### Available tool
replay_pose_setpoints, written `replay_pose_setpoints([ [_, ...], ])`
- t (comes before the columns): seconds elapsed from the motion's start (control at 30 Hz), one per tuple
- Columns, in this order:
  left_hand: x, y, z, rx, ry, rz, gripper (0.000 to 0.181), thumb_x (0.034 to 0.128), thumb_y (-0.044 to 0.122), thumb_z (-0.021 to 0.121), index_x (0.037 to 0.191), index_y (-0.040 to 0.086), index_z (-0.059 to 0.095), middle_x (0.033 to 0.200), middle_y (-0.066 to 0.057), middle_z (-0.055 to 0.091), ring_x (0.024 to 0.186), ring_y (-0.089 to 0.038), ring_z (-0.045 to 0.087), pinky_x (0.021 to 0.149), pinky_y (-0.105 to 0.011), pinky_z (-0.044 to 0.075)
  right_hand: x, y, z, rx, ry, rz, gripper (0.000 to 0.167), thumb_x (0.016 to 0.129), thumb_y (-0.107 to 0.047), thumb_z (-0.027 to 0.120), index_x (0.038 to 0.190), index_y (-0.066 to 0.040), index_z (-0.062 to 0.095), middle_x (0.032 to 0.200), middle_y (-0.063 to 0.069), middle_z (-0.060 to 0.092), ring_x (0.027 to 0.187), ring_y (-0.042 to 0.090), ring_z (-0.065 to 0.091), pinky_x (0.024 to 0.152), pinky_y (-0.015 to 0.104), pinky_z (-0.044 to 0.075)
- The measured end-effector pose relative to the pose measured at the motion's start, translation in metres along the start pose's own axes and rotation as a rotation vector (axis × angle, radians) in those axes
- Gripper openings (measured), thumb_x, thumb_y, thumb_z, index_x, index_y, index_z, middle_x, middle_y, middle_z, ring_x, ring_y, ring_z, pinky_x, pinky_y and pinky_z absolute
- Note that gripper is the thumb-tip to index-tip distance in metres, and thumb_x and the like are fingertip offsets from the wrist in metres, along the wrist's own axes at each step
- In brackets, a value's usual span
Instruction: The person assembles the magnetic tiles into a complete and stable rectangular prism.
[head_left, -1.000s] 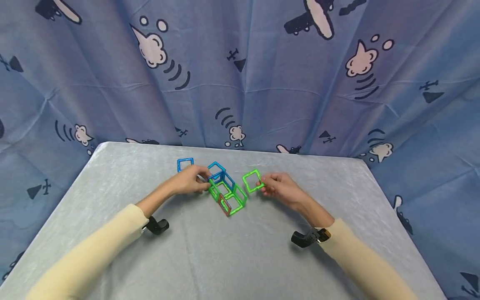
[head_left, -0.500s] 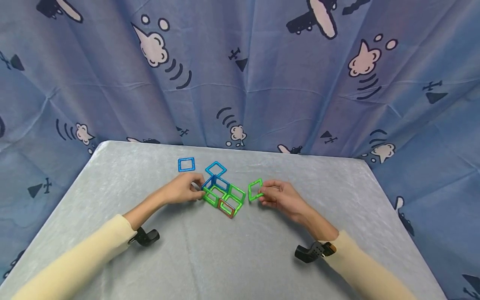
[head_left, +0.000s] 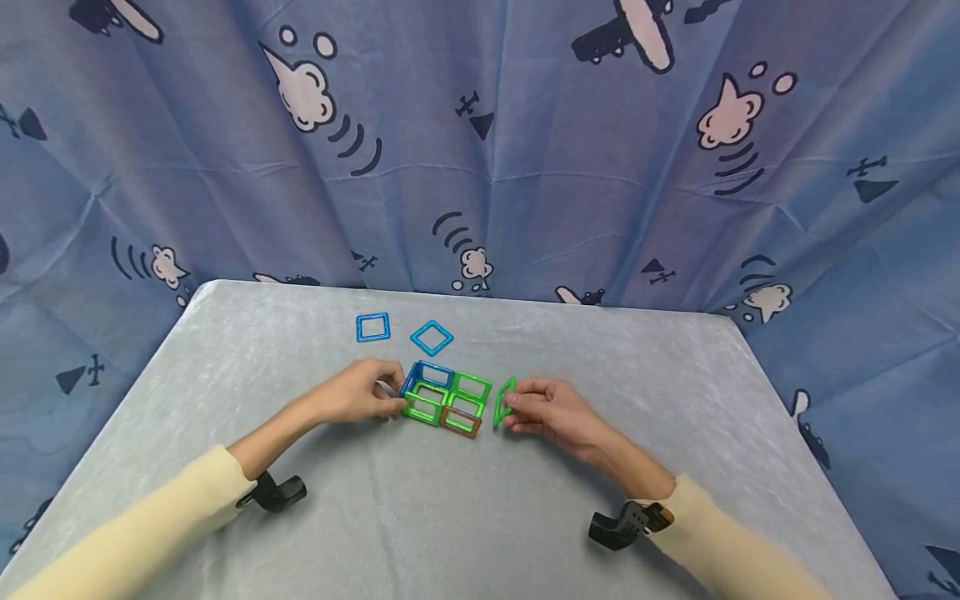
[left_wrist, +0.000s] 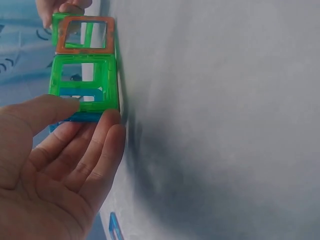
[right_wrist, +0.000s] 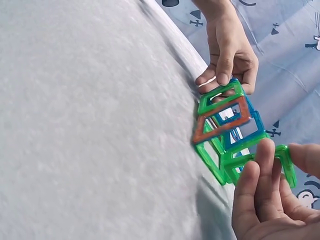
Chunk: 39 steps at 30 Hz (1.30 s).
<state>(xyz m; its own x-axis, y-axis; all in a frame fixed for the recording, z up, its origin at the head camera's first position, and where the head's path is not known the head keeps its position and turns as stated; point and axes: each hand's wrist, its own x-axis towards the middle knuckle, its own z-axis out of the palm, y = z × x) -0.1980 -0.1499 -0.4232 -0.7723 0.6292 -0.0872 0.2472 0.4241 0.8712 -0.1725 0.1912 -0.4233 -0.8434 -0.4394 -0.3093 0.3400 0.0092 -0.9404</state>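
A structure of square magnetic tiles [head_left: 447, 398] stands on the table, with green, blue and one orange-brown frame [right_wrist: 223, 121] joined together. At its left end my left hand [head_left: 358, 392] pinches a corner; the left wrist view has the thumb over the front green tile [left_wrist: 108, 80] and the fingers behind and below it. My right hand [head_left: 551, 412] pinches a loose green square tile [head_left: 504, 402] between thumb and fingers. This tile is held upright beside the structure's right end, with a small gap in the head view. Fingers partly cover it in the right wrist view [right_wrist: 286, 167].
Two loose blue square tiles lie flat behind the structure: one at the left [head_left: 372, 327] and one turned like a diamond [head_left: 432, 338]. A grey cloth covers the table [head_left: 480, 517]. A patterned blue curtain [head_left: 420, 150] hangs beyond the far edge.
My left hand has drawn the structure nearer and turned it, so it now stands apart from the diamond-turned blue tile. My right hand has lowered its green tile toward me and turned it edge-on.
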Motion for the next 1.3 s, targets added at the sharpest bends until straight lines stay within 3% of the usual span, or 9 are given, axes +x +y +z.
replay_pose_setpoints([
  [0.2, -0.008, -0.003, 0.005, -0.053, -0.010, -0.005, 0.011, 0.0937, -0.002, 0.071, 0.092, 0.000, 0.060, 0.097, -0.012, 0.069, 0.078, -0.029, 0.072, 0.066, -0.039, 0.061, 0.001, 0.003, 0.006, -0.016, -0.001, 0.011, 0.021, 0.100, -0.009, 0.067, 0.109, 0.009, 0.060, 0.099, 0.022, 0.068, 0.084, 0.020, 0.071, 0.077, 0.033, 0.060],
  [0.53, -0.018, -0.003, 0.015, -0.111, -0.007, -0.027, 0.014, 0.0940, 0.001, 0.072, 0.092, 0.001, 0.059, 0.093, -0.008, 0.067, 0.076, -0.029, 0.072, 0.067, -0.041, 0.060, 0.008, 0.002, 0.011, -0.101, -0.006, 0.015, 0.026, 0.100, -0.010, 0.067, 0.111, 0.012, 0.060, 0.093, 0.013, 0.070, 0.081, 0.017, 0.069, 0.074, 0.029, 0.059],
  [1.07, -0.019, -0.002, 0.018, -0.141, 0.000, -0.024, 0.013, 0.0941, 0.000, 0.071, 0.094, 0.001, 0.059, 0.093, -0.008, 0.067, 0.078, -0.032, 0.072, 0.068, -0.042, 0.060, 0.021, -0.004, 0.016, -0.215, -0.029, 0.023, 0.022, 0.098, -0.012, 0.069, 0.106, 0.008, 0.064, 0.085, 0.010, 0.071, 0.075, 0.017, 0.066, 0.072, 0.032, 0.059],
  [1.3, -0.018, -0.006, 0.019, -0.154, -0.004, -0.017, 0.013, 0.0941, 0.002, 0.072, 0.099, 0.000, 0.060, 0.093, -0.009, 0.067, 0.077, -0.032, 0.071, 0.067, -0.040, 0.060, 0.030, -0.004, -0.002, -0.272, -0.135, 0.045, 0.035, 0.101, -0.024, 0.066, 0.114, 0.009, 0.064, 0.096, 0.014, 0.069, 0.082, 0.020, 0.068, 0.077, 0.035, 0.059],
])
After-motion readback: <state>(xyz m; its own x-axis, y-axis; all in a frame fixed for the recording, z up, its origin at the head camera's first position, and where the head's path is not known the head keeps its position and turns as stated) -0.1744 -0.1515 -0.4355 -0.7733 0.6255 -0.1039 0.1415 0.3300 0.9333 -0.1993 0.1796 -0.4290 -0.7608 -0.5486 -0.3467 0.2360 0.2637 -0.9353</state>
